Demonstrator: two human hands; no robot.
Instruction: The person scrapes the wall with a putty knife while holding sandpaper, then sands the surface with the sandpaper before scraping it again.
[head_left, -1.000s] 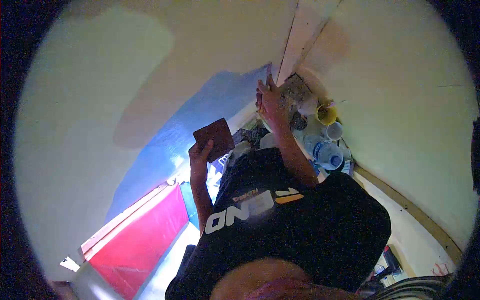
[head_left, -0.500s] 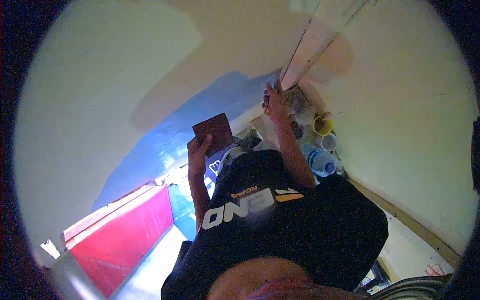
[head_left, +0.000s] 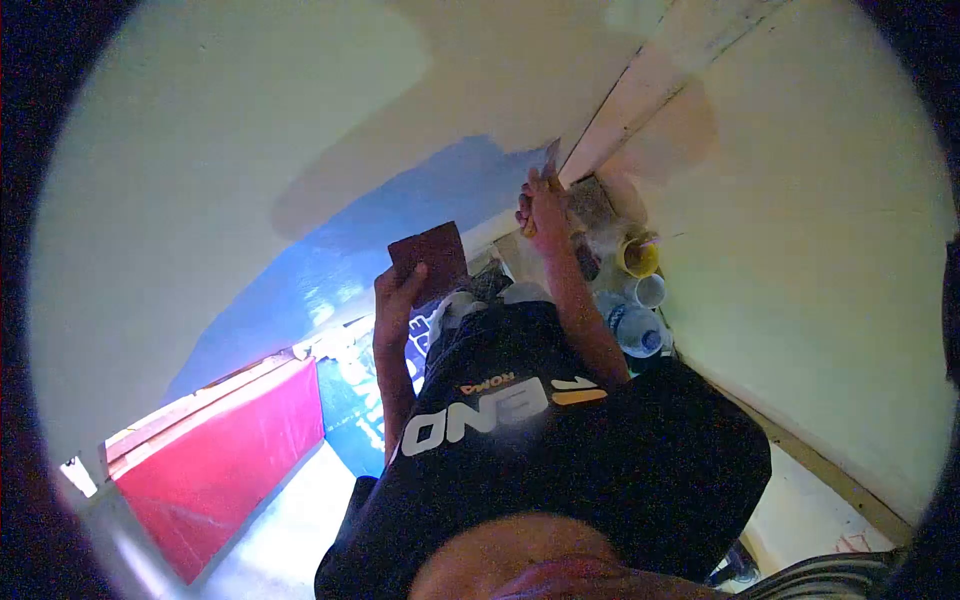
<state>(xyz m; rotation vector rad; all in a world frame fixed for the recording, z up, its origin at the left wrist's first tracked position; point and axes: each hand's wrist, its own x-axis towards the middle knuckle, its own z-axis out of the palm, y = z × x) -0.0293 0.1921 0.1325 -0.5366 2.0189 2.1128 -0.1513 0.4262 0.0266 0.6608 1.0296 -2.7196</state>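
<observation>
My left hand grips a flat, dark reddish-brown square board by its lower left edge, thumb lying across its face. Up at the wall corner, my right hand is closed around a putty knife, whose handle is hidden in the fingers. Its thin blade points up at the wall, right beside the wooden post. Blue paint covers the lower part of the wall there, with beige above it.
Right of my right forearm, a yellow container, a white cup and a clear plastic bottle stand close together. A red panel is at lower left. A second wall rises on the right.
My view has shifted slightly, so the red panel and containers sit a little further left. My right hand has moved slightly at the corner, and the blade shows more clearly. Both grips stay the same.
</observation>
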